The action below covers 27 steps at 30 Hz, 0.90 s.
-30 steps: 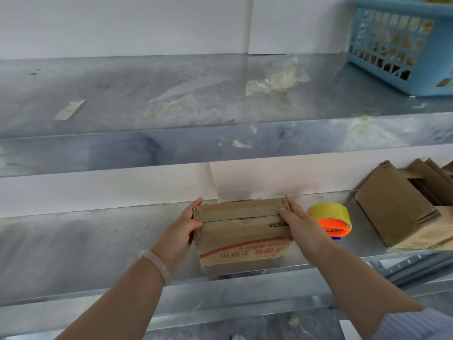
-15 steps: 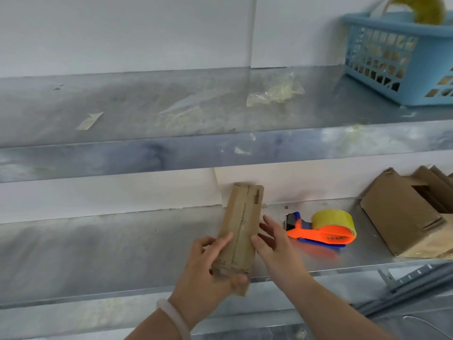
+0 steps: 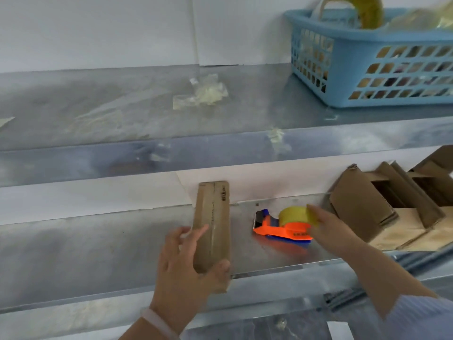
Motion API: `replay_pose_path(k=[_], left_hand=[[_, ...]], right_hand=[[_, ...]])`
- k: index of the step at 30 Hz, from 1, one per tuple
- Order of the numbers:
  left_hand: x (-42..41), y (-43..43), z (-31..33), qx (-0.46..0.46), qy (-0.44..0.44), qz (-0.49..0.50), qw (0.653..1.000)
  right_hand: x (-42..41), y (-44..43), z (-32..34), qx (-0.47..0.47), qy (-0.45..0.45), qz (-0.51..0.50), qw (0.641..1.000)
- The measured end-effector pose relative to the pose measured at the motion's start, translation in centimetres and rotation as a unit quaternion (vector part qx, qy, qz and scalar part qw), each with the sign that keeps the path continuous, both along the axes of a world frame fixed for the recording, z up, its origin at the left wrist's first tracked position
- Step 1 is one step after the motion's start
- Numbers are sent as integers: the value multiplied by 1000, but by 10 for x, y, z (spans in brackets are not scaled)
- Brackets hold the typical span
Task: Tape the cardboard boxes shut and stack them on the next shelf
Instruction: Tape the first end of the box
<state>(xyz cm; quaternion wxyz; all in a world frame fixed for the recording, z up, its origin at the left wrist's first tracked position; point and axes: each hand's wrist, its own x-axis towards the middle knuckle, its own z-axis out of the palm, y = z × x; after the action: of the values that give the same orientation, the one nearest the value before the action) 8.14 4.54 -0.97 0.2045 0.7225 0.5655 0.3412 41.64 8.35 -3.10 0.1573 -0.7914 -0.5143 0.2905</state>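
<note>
Left hand low, thumb and fingers in a pinch; right hand forward, fingers straight.

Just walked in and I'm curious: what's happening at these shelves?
A person is getting ready to tape a box. Their left hand grips a cardboard box stood on end on the lower shelf. The right hand reaches the orange tape dispenser beside it, fingers at the yellow roll; whether it has a grip is unclear. More open boxes lie to the right. The upper shelf holds a blue basket.
</note>
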Motion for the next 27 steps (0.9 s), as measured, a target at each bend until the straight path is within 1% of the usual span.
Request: replay_pose_path(k=[2,3,4,5,6,7,8,9,10,12,14,17,19,21,22,24,25,26,27], left_hand=[[16,1,18,105,12,-8,994],[28,0,24,126,-6,-40,991],[43,-2,29,107,-34,-83,990],[60,-5,31,47,-75,-127,988],[80,-6,31,-48,-120,-156,979],[100,-6,30,-152,-160,-166,961],[119,-3,23,-248,-190,-161,936],[136,3,13,-311,-212,-148,914],[149,9,0,-347,-225,-119,903],[169,22,-20,-395,-260,-40,880],[183,32,-36,-425,-283,9,860],[193,43,-53,-424,-246,55,870],[195,45,-58,-421,-241,51,873],[193,42,-56,-403,-234,38,884],[191,39,-54,-394,-241,29,887],[186,32,-43,-390,-285,0,876],[184,28,-36,-392,-316,-19,864],[182,23,-28,-397,-350,-35,847],[179,19,-20,-403,-388,-47,828]], right_hand=[[4,-9,-7,21,-9,15,1000],[3,-15,-10,33,-7,17,999],[0,-22,-12,44,1,15,999],[-3,-29,-14,57,9,11,998],[-8,-36,-16,72,14,6,997],[-11,-40,-19,88,18,2,996],[-15,-44,-20,98,20,3,995],[-17,-46,-21,101,23,7,995],[-19,-47,-22,98,28,10,995],[-20,-49,-26,96,45,25,994],[-22,-54,-30,111,54,49,991],[-18,-62,-41,142,46,100,984],[-13,-67,-46,139,56,116,982],[-7,-69,-47,144,107,101,979],[-4,-69,-47,147,145,72,976],[0,-67,-43,149,221,-30,963],[4,-65,-41,140,282,-95,944],[8,-63,-39,116,370,-161,907],[10,-60,-36,79,479,-211,849]])
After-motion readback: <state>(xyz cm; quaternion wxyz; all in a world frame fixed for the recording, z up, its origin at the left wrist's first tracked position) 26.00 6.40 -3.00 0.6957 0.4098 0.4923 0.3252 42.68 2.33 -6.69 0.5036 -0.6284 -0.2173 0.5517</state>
